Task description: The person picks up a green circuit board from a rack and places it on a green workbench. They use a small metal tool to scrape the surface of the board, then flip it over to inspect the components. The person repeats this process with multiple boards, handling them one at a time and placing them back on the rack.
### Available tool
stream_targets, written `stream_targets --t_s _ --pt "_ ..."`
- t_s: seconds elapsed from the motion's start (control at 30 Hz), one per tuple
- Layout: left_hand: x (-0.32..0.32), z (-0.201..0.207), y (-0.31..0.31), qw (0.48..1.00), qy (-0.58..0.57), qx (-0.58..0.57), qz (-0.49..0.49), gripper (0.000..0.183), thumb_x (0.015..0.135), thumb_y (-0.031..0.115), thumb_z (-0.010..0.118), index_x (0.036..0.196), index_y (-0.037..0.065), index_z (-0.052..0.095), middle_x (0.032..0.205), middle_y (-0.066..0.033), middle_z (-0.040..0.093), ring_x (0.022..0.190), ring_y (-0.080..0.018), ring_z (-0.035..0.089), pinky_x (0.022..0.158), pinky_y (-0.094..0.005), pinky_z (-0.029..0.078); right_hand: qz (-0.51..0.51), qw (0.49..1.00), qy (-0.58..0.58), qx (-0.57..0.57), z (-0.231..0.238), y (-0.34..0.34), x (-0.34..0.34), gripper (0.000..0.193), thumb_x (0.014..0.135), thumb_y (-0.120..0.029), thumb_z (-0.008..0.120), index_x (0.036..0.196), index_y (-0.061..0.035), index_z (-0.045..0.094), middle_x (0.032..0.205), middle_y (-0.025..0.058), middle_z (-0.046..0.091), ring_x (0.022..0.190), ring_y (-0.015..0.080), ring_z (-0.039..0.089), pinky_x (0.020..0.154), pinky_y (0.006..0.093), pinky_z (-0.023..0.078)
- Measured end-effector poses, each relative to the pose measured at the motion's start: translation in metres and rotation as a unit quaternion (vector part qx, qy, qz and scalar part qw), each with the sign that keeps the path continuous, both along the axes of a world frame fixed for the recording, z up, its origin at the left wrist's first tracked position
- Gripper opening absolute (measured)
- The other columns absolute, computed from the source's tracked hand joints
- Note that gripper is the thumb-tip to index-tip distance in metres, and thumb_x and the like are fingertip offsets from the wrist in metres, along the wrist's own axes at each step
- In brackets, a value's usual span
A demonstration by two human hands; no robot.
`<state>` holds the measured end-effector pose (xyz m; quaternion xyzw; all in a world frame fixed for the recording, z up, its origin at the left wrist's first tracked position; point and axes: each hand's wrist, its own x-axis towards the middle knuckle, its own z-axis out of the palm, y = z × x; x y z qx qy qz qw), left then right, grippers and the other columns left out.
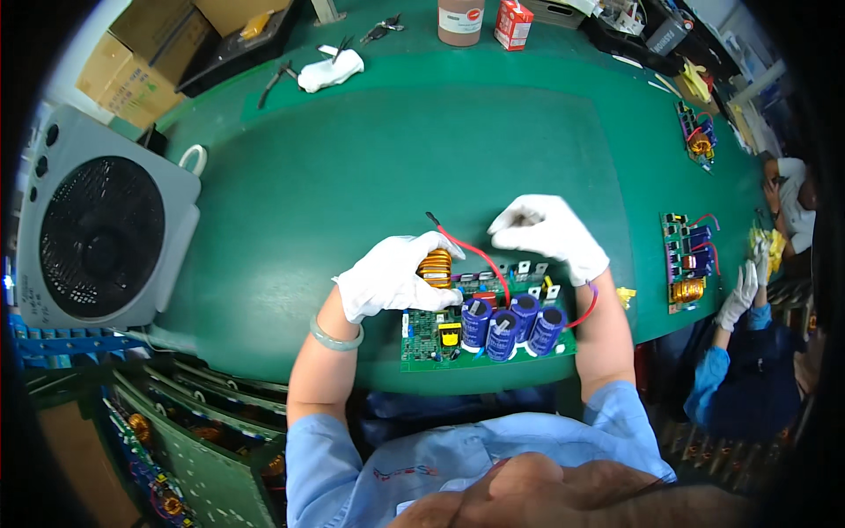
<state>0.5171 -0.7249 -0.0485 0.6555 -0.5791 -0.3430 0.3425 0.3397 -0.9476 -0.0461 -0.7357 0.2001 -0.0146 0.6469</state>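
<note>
Blue shirt [440, 444], bottom edge. Circuit board [415, 359] lower centre: heavyish, stiff, fragile imo, grab edges. Left hand [387, 277]: fingers wrapped round copper-wound coil [435, 269]. Right hand [556, 236]: fingers curled, can't tell if pinching anything.

it's green on green: deep green on the surface [370, 167], brighter green on the circuit board [415, 358]! bold violet-blue on the capacitors [502, 339], with pale markings on their sides. look at the coil [435, 269], banded in coppery orange, and the wire [480, 253], bright red with a black tip! yellow and black on the transformer [450, 335]. white on the left hand [387, 277], white on the right hand [550, 236], light blue on the sleeves [321, 458], pale green on the bracelet [337, 340]. over to the fan [179, 220], grey with a black grille [104, 238], then the box [514, 25], red and white!
</note>
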Motion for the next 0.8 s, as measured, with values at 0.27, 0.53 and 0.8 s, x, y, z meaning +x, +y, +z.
stream_targets --t_s 0.27,0.53,0.8 --pt "0.000 -0.014 0.000 0.987 -0.114 -0.106 -0.039 0.072 0.078 0.050 0.080 0.128 0.006 0.054 0.081 -0.0166 0.063 0.072 -0.0381 0.063 0.067 -0.0426 0.052 0.151 0.974 0.062 -0.154 0.004 0.028 0.013 0.046 0.070 -0.028 0.091 0.072 -0.0007 0.054 0.066 0.0038 0.050 0.062 0.0124 0.045 0.058 0.0317 0.040" --pt "-0.003 0.004 0.002 0.989 -0.130 -0.047 -0.043 0.094 0.076 0.052 0.081 0.149 0.008 0.040 0.082 -0.0166 0.061 0.069 -0.0383 0.056 0.066 -0.0443 0.047 0.121 0.969 0.039 -0.212 -0.012 0.028 0.014 0.061 0.071 -0.046 0.086 0.070 0.0015 0.047 0.062 0.0166 0.041 0.058 0.0287 0.037 0.054 0.0403 0.035" --pt "-0.004 0.003 -0.001 0.988 -0.137 -0.045 -0.048 0.092 0.078 0.047 0.082 0.147 0.003 0.041 0.089 -0.0173 0.064 0.072 -0.0381 0.059 0.069 -0.0428 0.050 0.136 0.958 0.026 -0.253 -0.011 0.024 0.013 0.057 0.080 -0.055 0.075 0.081 0.0001 0.058 0.072 0.0209 0.055 0.067 0.0394 0.052 0.060 0.0428 0.042"
